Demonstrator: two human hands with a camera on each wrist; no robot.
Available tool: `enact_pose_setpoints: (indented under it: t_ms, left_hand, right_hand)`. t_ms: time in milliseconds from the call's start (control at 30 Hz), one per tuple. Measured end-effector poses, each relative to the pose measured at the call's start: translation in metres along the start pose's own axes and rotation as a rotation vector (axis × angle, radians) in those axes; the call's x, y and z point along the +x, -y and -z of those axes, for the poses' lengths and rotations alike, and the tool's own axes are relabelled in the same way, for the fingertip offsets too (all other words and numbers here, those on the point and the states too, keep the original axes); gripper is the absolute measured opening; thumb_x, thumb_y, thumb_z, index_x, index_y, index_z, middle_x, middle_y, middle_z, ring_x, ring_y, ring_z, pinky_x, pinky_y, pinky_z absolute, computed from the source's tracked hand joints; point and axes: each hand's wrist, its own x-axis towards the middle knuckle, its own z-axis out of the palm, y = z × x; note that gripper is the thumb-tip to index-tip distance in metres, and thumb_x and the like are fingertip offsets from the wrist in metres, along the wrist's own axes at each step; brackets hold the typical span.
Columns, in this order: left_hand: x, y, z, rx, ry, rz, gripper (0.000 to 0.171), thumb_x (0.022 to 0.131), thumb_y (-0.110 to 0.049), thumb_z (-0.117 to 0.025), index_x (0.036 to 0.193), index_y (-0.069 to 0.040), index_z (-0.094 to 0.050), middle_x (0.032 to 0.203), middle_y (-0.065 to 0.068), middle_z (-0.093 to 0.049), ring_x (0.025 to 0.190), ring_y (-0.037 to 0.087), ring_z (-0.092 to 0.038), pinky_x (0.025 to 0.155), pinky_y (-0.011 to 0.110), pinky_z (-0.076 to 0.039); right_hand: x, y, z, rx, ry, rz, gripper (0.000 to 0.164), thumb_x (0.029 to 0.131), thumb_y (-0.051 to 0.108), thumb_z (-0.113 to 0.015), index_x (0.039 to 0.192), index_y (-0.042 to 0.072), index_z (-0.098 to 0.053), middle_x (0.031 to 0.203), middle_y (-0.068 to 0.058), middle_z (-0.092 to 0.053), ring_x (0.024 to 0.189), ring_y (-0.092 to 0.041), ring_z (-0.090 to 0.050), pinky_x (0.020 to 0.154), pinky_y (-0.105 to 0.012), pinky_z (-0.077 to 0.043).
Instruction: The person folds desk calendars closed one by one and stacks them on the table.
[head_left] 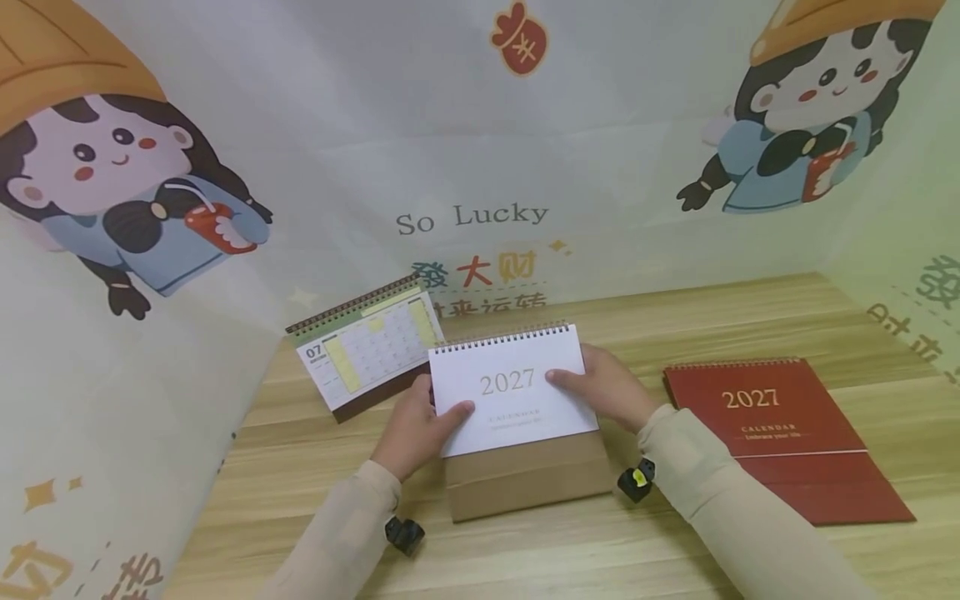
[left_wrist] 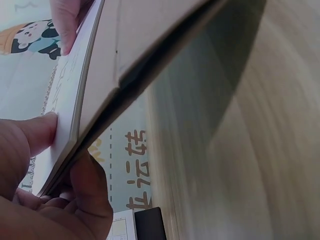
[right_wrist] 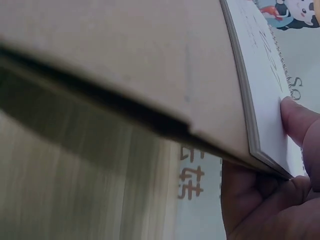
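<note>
A desk calendar (head_left: 517, 400) with a white 2027 cover, a brown card stand and a spiral along its top is held up between both hands. My left hand (head_left: 427, 425) grips its left side, thumb on the white cover and fingers curled behind, as the left wrist view shows. On the opposite side my right hand (head_left: 611, 387) grips the same way, its thumb (right_wrist: 295, 120) pressing the cover near the printed year. Seen from the right wrist, the brown card (right_wrist: 125, 65) stands over the wooden table with a shadow beneath.
Behind on the left stands another desk calendar (head_left: 375, 342), showing month 07. A red 2027 desk calendar (head_left: 757, 417) lies at the right, partly covered by the right sleeve (head_left: 720, 483). A printed cloth backdrop (head_left: 345, 208) borders the wooden table (head_left: 300, 500).
</note>
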Motion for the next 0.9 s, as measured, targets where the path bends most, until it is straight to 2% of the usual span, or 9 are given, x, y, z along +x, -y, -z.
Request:
enact_pose_setpoints:
  t_ms: [100,267,467,667,833,900]
  left_hand:
    - [0.002,0.002,-0.002,0.006,0.022,0.004,0.062,0.092,-0.031,-0.072,0.136,0.004,-0.045,0.126,0.021,-0.06,0.115,0.032,-0.058,0.1,0.048,-0.045]
    - [0.008,0.007,-0.009,0.027,0.053,0.001,0.07,0.092,-0.032,-0.072,0.146,0.001,-0.04,0.14,0.021,-0.053,0.128,0.035,-0.051,0.107,0.05,-0.038]
    - [0.017,0.009,-0.02,0.089,0.103,0.022,0.067,0.093,-0.034,-0.07,0.146,-0.004,-0.044,0.139,0.019,-0.055,0.127,0.035,-0.052,0.107,0.049,-0.038]
    - [0.023,0.009,-0.026,0.127,0.14,0.025,0.062,0.093,-0.034,-0.07,0.142,-0.003,-0.048,0.133,0.02,-0.059,0.122,0.035,-0.056,0.105,0.049,-0.041]
    - [0.031,0.01,-0.029,0.245,0.179,0.06,0.06,0.093,-0.04,-0.068,0.133,0.003,-0.054,0.126,0.023,-0.061,0.116,0.038,-0.058,0.102,0.049,-0.043]
    - [0.035,0.011,-0.029,0.313,0.206,0.078,0.063,0.092,-0.044,-0.067,0.129,0.006,-0.056,0.124,0.024,-0.062,0.114,0.039,-0.059,0.1,0.049,-0.045]
  right_hand:
    - [0.0,-0.001,0.001,-0.008,0.021,-0.012,0.045,0.098,0.025,-0.064,0.134,-0.001,-0.055,0.107,-0.014,-0.068,0.086,-0.022,-0.067,0.08,-0.039,-0.054]
    - [0.003,-0.008,0.003,-0.081,0.054,-0.031,0.05,0.099,0.029,-0.063,0.136,-0.003,-0.052,0.115,-0.018,-0.066,0.096,-0.026,-0.065,0.091,-0.046,-0.05]
    - [0.011,-0.024,0.007,-0.107,0.083,-0.087,0.047,0.098,0.029,-0.063,0.132,-0.003,-0.056,0.099,-0.013,-0.068,0.082,-0.022,-0.066,0.082,-0.041,-0.053]
    - [0.014,-0.028,0.008,-0.174,0.076,-0.114,0.047,0.096,0.03,-0.067,0.127,-0.003,-0.059,0.099,-0.011,-0.068,0.086,-0.022,-0.064,0.084,-0.042,-0.051]
    - [0.013,-0.025,0.007,-0.233,0.056,-0.132,0.045,0.094,0.03,-0.069,0.121,-0.004,-0.061,0.095,-0.013,-0.067,0.083,-0.024,-0.064,0.08,-0.042,-0.052]
    - [0.014,-0.024,0.006,-0.285,0.047,-0.13,0.046,0.094,0.031,-0.069,0.122,-0.005,-0.061,0.101,-0.016,-0.068,0.088,-0.027,-0.065,0.083,-0.044,-0.052]
